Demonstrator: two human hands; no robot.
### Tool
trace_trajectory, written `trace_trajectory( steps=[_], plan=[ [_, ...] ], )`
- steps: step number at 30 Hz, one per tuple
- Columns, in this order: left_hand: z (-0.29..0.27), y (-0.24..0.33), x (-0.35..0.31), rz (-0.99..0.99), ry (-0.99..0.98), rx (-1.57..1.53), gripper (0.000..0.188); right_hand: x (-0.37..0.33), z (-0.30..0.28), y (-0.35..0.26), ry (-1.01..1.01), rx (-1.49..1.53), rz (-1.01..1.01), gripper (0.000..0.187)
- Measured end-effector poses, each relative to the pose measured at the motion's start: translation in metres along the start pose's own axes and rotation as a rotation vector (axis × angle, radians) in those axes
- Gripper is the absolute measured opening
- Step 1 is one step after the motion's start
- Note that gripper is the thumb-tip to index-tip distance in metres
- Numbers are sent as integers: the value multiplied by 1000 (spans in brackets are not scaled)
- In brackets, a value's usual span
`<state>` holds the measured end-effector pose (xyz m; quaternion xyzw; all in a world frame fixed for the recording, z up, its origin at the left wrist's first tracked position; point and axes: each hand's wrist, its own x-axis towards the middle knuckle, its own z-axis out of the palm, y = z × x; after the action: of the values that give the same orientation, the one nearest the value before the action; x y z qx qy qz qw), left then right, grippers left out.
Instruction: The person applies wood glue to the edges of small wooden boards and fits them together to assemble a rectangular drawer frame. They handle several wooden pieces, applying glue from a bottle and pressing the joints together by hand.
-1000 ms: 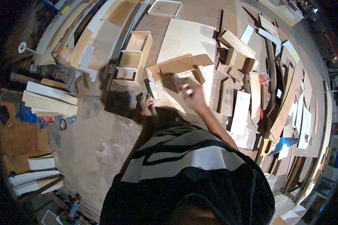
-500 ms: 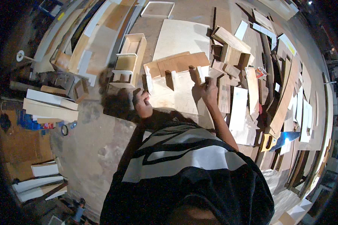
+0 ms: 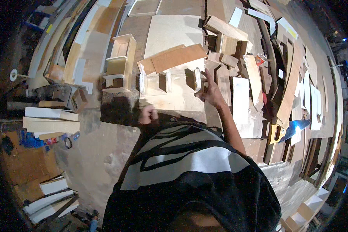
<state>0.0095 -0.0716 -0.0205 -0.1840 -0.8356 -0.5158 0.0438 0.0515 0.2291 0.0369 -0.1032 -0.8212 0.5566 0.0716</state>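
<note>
In front of me lies a pale wooden board [image 3: 164, 103] with three short upright pieces along it: a left upright [image 3: 142, 83], a middle upright [image 3: 168, 81] and a right upright [image 3: 198, 79]. White edges show on them. Brown wooden strips [image 3: 178, 58] lie across behind them, overlapping. My right hand [image 3: 212, 92] is beside the right upright, fingers spread, the thumb near its lower end. Close to the board's near left corner is my left hand [image 3: 147, 115], its fingers curled in. It is slightly blurred, and what it holds, if anything, is hidden.
A wooden box with compartments [image 3: 120, 63] stands to the left of the board. Stacked wood offcuts [image 3: 230, 44] and a white panel [image 3: 241, 100] lie to the right. Farther right is a handsaw with a yellow handle [image 3: 275, 134]. Long boards [image 3: 96, 34] run along the far left.
My right hand has opened from around the right upright, its fingers now spread. My left hand has drawn back toward me. The uprights look straighter, and the whole view has shifted slightly.
</note>
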Motion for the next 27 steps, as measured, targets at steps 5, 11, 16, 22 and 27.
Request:
trace_trajectory(
  steps=[5, 11, 16, 22, 27],
  plan=[
    [17, 89, 38, 180, -740, 143, 34, 10, -5, 1, -83, -167, 27, 113],
    [80, 82, 57, 625, -564, 404, 39, 19, -3, -2, -48, -304, -136, 117],
    [88, 80, 61, 657, -515, 602, 35, 19, -5, -6, -68, -320, -31, 117],
    [90, 78, 63, 584, -526, 509, 36, 21, -8, -23, -140, -269, 83, 112],
    [90, 70, 60, 537, -557, 496, 36, 21, -1, -10, -70, -222, -35, 116]
  ],
)
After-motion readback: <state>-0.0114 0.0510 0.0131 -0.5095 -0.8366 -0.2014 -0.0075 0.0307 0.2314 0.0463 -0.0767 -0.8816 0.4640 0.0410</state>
